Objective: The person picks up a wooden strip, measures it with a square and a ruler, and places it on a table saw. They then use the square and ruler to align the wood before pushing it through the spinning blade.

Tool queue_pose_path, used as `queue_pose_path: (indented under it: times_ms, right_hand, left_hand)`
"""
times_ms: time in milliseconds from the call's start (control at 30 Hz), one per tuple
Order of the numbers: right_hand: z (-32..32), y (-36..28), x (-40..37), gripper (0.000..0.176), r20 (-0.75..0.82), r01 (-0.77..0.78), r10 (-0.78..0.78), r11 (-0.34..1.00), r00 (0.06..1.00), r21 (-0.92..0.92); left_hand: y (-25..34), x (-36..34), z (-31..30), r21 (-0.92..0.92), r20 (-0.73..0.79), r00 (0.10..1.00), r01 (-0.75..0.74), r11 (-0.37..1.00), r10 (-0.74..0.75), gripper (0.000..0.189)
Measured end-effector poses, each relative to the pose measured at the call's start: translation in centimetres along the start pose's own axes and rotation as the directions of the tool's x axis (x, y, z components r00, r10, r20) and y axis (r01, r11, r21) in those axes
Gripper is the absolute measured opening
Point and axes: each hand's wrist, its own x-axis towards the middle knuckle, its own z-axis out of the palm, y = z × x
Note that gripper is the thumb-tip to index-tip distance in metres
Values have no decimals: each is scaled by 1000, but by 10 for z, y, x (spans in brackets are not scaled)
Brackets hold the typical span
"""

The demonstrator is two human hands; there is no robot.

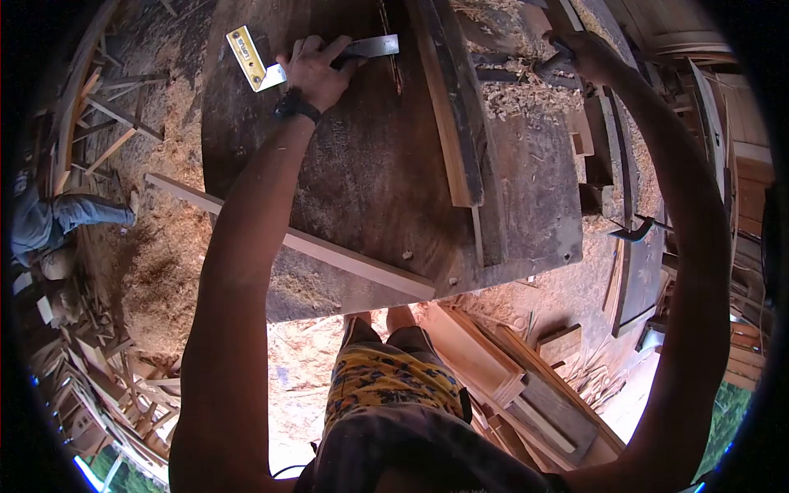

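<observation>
My left hand [316, 76], with a dark watch on its wrist, grips a try square over the dark wooden bench top [353, 156]. The yellow-faced stock [246, 57] of the square lies left of the hand. Its metal blade [380, 46] comes out on the right; the middle is hidden under my fingers. At the upper right, my right hand [588, 59] is closed round a dark tool [558, 56] whose kind I cannot make out. That tool is above wood shavings [526, 99] and close to other dark pieces [493, 74].
A long thick beam [450, 107] runs along the bench. One pale batten [353, 263] lies slantwise across its near left part. A black clamp [633, 230] is at the right. Planks [477, 345] lie by my legs. Another person [74, 214] is on the left among sawdust.
</observation>
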Motion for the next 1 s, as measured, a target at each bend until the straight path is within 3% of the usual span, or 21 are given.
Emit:
queue_pose_path:
  times_ms: [33,100,133,233,267,300,367,433,467,533,567,633,667,733,767,833,867,900,933,967,1000]
  right_hand:
    - [0,3,0,55,0,0,0,1000,1000,-2]
    - [1,10,0,55,-151,235,-290,924,945,-301]
    - [8,18,3,55,-151,235,-290,924,945,-302]
    - [38,32,-3,55,-196,-46,21,991,980,-128]
    - [43,26,-12,54,-70,-158,277,717,958,679]
    - [51,18,-16,52,205,-186,339,-88,918,979]
    - [22,-65,-32,49,277,-101,567,-321,776,942]
    - [1,-119,-18,43,289,117,728,-452,622,885]
    - [4,-118,-7,43,291,118,727,-454,622,883]
    - [8,-107,26,34,392,141,840,-470,375,872]
    - [16,-99,34,34,393,141,840,-471,375,871]
    - [38,-84,37,40,397,-82,871,-391,288,917]
    - [47,-65,33,40,395,-81,873,-389,287,918]
    - [61,-24,20,46,315,-437,732,-27,603,899]
    - [50,-28,12,46,314,-437,732,-25,605,899]
    - [10,-28,-7,33,348,-442,332,275,877,854]
    - [-10,-26,2,38,364,-490,328,581,872,650]
    - [-24,-29,4,38,357,-489,334,586,872,646]
    - [-35,-29,5,41,156,-58,32,985,987,165]
    - [-44,-28,5,43,177,380,-337,817,925,-433]
    - [-46,-30,7,47,151,469,-466,703,872,-534]
  left_hand:
    - [1,1,-1,17,-29,1000,-12,1000,12,44]
    - [2,1,-3,4,-9,1000,-5,1000,5,44]
    - [1,2,-4,-9,12,1000,1,1000,-1,44]
    - [1,1,-2,-14,-70,997,-31,999,30,43]
    - [1,1,-1,-20,-72,997,-28,999,26,43]
    - [0,2,-1,-57,-60,998,-27,998,24,42]
    - [-4,3,-2,-84,-53,998,-19,996,14,41]
    - [-3,2,-1,-93,-97,995,-40,995,31,39]
    - [-3,2,0,-90,-96,995,-42,995,33,39]
    - [-3,2,1,-113,-102,995,-36,993,25,39]
    - [-2,3,-1,-112,-101,995,-37,993,26,39]
    - [2,2,-6,-115,-48,999,-15,993,10,39]
    - [1,2,-4,-117,-50,999,-15,993,9,39]
    - [-3,1,-1,-122,-61,998,-28,992,20,38]
    - [-3,1,-2,-122,-63,998,-26,992,19,38]
    - [1,2,-5,-81,-8,1000,15,997,-16,37]
    - [2,3,-7,-85,-19,1000,18,996,-20,37]
    - [4,3,-9,-71,-4,1000,30,997,-30,38]
    - [6,4,-11,-60,10,999,38,997,-37,38]
    - [4,4,-8,-70,-4,999,33,997,-33,38]
    - [1,4,-5,-76,-11,1000,23,997,-24,38]
